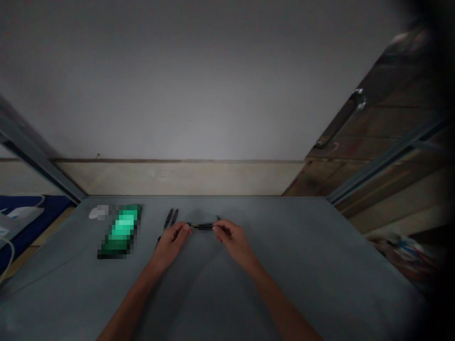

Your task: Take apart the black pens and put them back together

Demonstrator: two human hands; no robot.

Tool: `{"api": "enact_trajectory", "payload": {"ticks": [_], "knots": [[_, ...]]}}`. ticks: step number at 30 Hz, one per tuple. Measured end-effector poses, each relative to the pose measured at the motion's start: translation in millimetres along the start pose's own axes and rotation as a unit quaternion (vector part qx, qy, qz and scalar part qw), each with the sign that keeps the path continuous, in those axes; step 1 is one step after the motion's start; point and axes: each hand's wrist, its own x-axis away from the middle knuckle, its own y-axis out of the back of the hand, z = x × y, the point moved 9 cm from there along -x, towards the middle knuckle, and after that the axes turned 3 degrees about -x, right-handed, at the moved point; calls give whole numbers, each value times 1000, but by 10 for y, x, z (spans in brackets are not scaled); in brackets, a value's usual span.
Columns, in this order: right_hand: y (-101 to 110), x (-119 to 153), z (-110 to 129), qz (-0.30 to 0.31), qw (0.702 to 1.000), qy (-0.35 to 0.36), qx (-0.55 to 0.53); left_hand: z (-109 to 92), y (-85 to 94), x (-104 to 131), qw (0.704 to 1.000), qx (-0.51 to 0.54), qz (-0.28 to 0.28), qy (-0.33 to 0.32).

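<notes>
A slim dark rod-like item (203,227) stretches level between my two hands, just above the grey table top. It looks like more than one thin length side by side; its exact kind is too small to make out. My left hand (174,239) pinches its left end between thumb and fingers. At the other end, my right hand (230,237) grips it the same way. A dark tool with two pointed prongs (171,218) lies just behind my left hand, which hides its lower part.
Left on the grey table (284,265) lies a pixelated flat device with a green screen (122,229), beside a small whitish object (98,212). Metal posts rise at both back corners. A pale wall stands behind, and a metal handle (343,121) is at right.
</notes>
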Motion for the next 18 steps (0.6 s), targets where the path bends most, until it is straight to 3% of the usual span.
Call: {"api": "enact_trajectory", "payload": {"ticks": [4, 12, 18], "knots": [[18, -4, -27, -3, 1000, -1, 3, 43, -47, 0, 1000, -1, 3, 18], [39, -2, -25, -8, 999, -21, 33, -116, 24, 13, 998, -52, 3, -39], [28, -8, -7, -1, 1000, 3, 8, 11, -35, 9, 1000, 2, 5, -12]]}}
